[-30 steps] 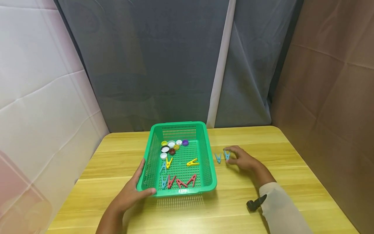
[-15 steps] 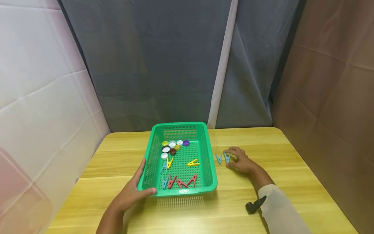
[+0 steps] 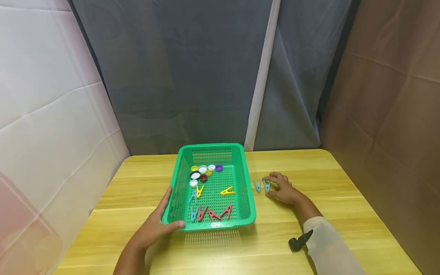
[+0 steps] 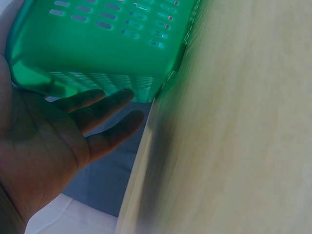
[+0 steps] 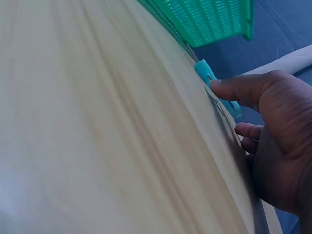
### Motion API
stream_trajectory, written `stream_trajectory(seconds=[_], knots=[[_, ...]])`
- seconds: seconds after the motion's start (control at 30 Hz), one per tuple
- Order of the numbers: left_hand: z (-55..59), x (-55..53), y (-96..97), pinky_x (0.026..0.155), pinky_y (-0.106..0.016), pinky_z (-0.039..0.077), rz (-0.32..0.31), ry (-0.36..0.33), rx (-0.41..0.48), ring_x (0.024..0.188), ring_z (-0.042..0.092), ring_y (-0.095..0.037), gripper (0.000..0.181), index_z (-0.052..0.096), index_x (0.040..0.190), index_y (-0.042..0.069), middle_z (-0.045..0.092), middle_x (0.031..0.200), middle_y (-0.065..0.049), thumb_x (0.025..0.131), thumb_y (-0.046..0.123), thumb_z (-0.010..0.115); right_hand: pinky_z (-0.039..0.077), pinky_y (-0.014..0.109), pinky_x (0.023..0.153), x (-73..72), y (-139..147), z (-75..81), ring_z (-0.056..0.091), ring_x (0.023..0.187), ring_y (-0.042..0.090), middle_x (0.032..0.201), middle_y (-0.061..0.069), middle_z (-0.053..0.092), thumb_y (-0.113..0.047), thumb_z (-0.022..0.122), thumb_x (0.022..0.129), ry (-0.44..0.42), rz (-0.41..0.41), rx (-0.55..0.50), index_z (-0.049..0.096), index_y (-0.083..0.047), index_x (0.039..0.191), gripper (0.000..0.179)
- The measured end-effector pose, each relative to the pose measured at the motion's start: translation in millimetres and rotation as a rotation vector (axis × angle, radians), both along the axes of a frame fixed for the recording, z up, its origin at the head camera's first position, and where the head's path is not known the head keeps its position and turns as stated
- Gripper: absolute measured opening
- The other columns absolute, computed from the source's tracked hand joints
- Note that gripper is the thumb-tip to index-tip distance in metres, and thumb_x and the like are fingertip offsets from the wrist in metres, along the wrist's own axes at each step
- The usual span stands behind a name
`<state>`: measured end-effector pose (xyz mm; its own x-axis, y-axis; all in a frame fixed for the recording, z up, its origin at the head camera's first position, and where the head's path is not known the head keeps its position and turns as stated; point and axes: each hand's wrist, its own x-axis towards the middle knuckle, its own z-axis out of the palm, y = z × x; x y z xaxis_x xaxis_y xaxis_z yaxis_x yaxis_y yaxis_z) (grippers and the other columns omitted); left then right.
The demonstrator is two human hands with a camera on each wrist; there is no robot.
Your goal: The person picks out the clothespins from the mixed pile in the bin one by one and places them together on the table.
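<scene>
My left hand (image 3: 156,225) holds the near left corner of a green plastic basket (image 3: 250,214), its thumb on the front rim. In the left wrist view several fingers (image 4: 112,136) stretch out along the basket's outside. To the right of the basket, my right hand (image 3: 283,189) pinches a light blue clothespin (image 3: 266,186) between thumb and forefinger, close on the tabletop. The right wrist view shows the thumb (image 5: 239,89) lying against a blue clothespin (image 5: 202,70). A second blue clothespin (image 3: 257,186) lies just left of the pinched one.
Inside the basket lie several bottle caps, among them a purple cap (image 3: 219,168), toward the back. Nearer are yellow clothespins such as one yellow clothespin (image 3: 227,191), red ones and blue ones. The wooden table (image 3: 343,214) is bordered by a grey curtain (image 3: 192,95) behind.
The right hand and the pinched blue clothespin have barely shifted, now slightly closer to the second clothespin. The left hand stays at the basket; the head view has moved a touch.
</scene>
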<state>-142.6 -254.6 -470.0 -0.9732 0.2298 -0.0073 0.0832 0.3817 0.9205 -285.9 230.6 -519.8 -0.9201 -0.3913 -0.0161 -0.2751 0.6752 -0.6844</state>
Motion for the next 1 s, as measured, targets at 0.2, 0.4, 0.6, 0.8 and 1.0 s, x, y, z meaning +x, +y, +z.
stream_trajectory(seconds=[0.2, 0.4, 0.6, 0.8, 1.0], knots=[[0.2, -1.8, -0.1, 0.121, -0.071, 0.035, -0.005, 0.011, -0.001, 0.163, 0.022, -0.059, 0.129, -0.008, 0.177, 0.031, 0.001, 0.183, -0.026, 0.091, 0.018, 0.087, 0.012, 0.083, 0.121, -0.1, -1.0, -0.9, 0.014, 0.162, 0.054, 0.176, 0.026, 0.025, -0.025, 0.073, 0.105, 0.016, -0.009, 0.026, 0.055, -0.014, 0.160, 0.059], [0.3, -1.6, 0.1, 0.121, -0.070, 0.036, -0.008, 0.007, 0.013, 0.163, 0.023, -0.060, 0.128, -0.007, 0.177, 0.027, 0.000, 0.183, -0.026, 0.091, 0.017, 0.087, 0.016, 0.080, 0.121, -0.2, -1.4, -0.7, 0.016, 0.161, 0.054, 0.175, 0.026, 0.026, -0.026, 0.074, 0.104, 0.018, -0.016, 0.032, 0.057, -0.013, 0.158, 0.058], [0.7, -1.1, 0.3, 0.122, -0.071, 0.035, -0.008, 0.007, 0.013, 0.164, 0.020, -0.060, 0.128, -0.007, 0.177, 0.030, 0.000, 0.184, -0.025, 0.091, 0.018, 0.087, 0.017, 0.079, 0.121, 1.3, -2.3, 0.3, 0.016, 0.161, 0.054, 0.175, 0.026, 0.026, -0.026, 0.075, 0.104, 0.019, -0.023, 0.028, 0.058, -0.013, 0.158, 0.058], [1.6, -0.4, 0.5, 0.121, -0.071, 0.035, -0.007, 0.013, 0.008, 0.163, 0.020, -0.060, 0.127, -0.007, 0.177, 0.027, 0.000, 0.183, -0.026, 0.091, 0.017, 0.087, 0.016, 0.080, 0.121, 1.7, -2.1, -0.1, 0.015, 0.161, 0.053, 0.176, 0.025, 0.025, -0.028, 0.074, 0.104, 0.008, -0.018, 0.025, 0.056, -0.014, 0.159, 0.060], [2.2, -0.4, 0.8, 0.122, -0.072, 0.034, -0.004, 0.011, 0.008, 0.163, 0.021, -0.060, 0.128, -0.007, 0.177, 0.029, 0.000, 0.183, -0.026, 0.091, 0.017, 0.087, 0.014, 0.081, 0.122, 0.8, -1.6, -0.8, 0.014, 0.162, 0.053, 0.176, 0.025, 0.025, -0.028, 0.074, 0.104, 0.012, -0.016, 0.020, 0.055, -0.012, 0.160, 0.060]])
